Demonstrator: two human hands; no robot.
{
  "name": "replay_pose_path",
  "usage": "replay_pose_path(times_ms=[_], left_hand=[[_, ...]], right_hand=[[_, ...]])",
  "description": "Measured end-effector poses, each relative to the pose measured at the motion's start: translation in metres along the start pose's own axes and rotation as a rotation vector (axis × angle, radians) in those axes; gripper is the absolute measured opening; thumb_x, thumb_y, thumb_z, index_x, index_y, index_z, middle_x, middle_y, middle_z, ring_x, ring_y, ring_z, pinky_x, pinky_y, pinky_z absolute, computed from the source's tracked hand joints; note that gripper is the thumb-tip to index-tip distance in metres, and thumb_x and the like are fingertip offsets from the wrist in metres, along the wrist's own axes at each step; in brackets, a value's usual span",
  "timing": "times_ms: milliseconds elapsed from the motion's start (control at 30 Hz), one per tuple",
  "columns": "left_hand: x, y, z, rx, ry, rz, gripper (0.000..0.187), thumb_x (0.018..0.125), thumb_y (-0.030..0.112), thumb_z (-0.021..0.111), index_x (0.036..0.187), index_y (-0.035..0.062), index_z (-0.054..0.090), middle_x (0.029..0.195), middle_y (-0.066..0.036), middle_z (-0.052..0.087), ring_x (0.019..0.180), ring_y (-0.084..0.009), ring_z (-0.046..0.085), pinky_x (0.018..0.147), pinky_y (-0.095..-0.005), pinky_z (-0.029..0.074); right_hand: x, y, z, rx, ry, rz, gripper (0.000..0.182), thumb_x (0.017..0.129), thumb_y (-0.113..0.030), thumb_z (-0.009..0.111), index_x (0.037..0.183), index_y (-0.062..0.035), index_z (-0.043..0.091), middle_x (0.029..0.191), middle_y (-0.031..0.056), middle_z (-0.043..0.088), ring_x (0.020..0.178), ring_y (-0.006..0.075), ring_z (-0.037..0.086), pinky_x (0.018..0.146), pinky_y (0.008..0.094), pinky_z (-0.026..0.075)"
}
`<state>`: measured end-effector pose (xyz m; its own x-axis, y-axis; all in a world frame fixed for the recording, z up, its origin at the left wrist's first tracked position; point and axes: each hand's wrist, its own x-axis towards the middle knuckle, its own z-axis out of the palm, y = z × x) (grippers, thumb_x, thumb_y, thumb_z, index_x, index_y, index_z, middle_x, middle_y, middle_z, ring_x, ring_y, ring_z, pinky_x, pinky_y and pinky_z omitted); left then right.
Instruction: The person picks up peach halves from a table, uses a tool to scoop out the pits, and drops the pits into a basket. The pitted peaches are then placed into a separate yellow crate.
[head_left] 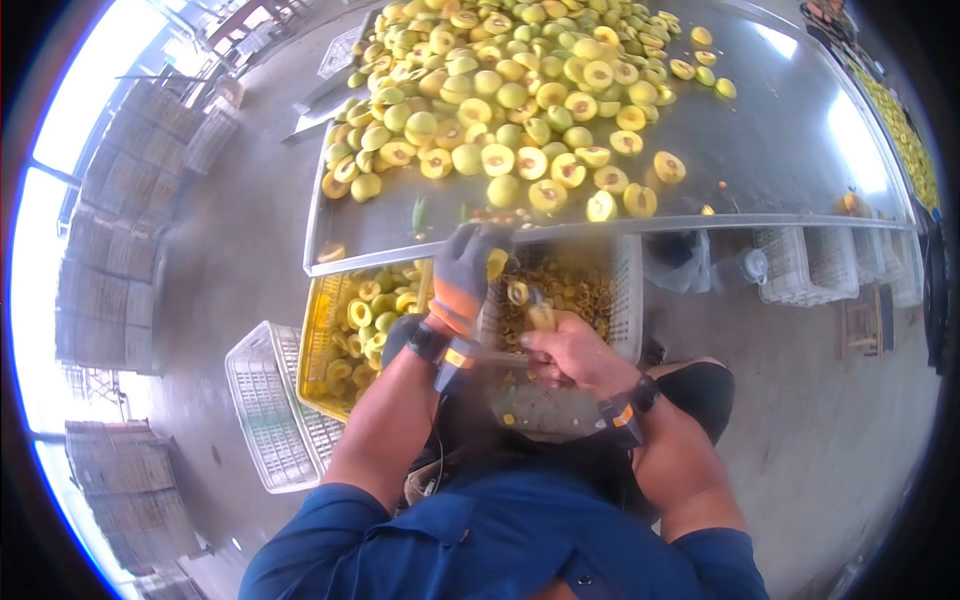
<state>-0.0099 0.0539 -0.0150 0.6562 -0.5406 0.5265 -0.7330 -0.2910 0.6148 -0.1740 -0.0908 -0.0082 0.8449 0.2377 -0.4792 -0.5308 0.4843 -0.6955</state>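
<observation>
My left hand [465, 275], in a grey and orange glove, is closed round a yellow fruit piece [496, 263] at the table's front edge. Bare, my right hand [577, 352] grips the wooden handle of a small tool [540, 315], whose ring-like tip lies just right of the glove. Beneath both hands a white crate [627, 290] holds brown fruit scraps. A yellow crate [318, 340] with hollowed fruit halves is to the left. Many halved green-yellow fruits [498, 158] are heaped on the metal table [760, 130].
White crates [262, 410] stand on the floor at the left, and more [805, 262] sit under the table at the right with a plastic bag [675, 262]. Stacked boxes [115, 240] line the far left. Part of another person [835, 18] shows at the top right.
</observation>
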Motion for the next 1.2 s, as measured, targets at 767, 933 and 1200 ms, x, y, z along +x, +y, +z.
replay_pose_path(times_ms=[767,933,1200], left_hand=[[0.023,-0.181,-0.196,1.025,-0.561,-0.800,0.029,0.093,0.022,0.067,0.113,0.0042,0.077,0.115,-0.018,0.077,0.109,-0.0379,0.074,0.093,-0.0465,0.060],[0.050,-0.186,-0.196,1.076,-0.945,-0.820,0.032,0.095,0.021,0.064,0.119,0.0083,0.079,0.125,-0.018,0.076,0.114,-0.0368,0.074,0.092,-0.0466,0.062],[0.034,-0.172,-0.183,0.712,-0.245,-0.733,0.047,0.083,0.031,0.084,0.122,0.0068,0.073,0.110,-0.018,0.078,0.093,-0.0333,0.076,0.084,-0.0415,0.061]], right_hand=[[0.026,0.020,-0.001,-0.298,0.226,-0.057,0.016,0.100,-0.018,0.068,0.094,-0.0071,0.057,0.061,0.0019,0.055,0.045,0.0125,0.052,0.042,0.0315,0.041],[0.027,0.015,0.004,-0.284,0.176,-0.068,0.018,0.099,-0.018,0.069,0.094,-0.0076,0.056,0.062,-0.0002,0.055,0.047,0.0107,0.054,0.043,0.0309,0.041],[0.029,0.011,0.003,-0.521,0.226,-0.157,0.020,0.096,-0.020,0.071,0.098,-0.0015,0.062,0.075,0.0097,0.066,0.064,0.0239,0.066,0.060,0.0386,0.052]])
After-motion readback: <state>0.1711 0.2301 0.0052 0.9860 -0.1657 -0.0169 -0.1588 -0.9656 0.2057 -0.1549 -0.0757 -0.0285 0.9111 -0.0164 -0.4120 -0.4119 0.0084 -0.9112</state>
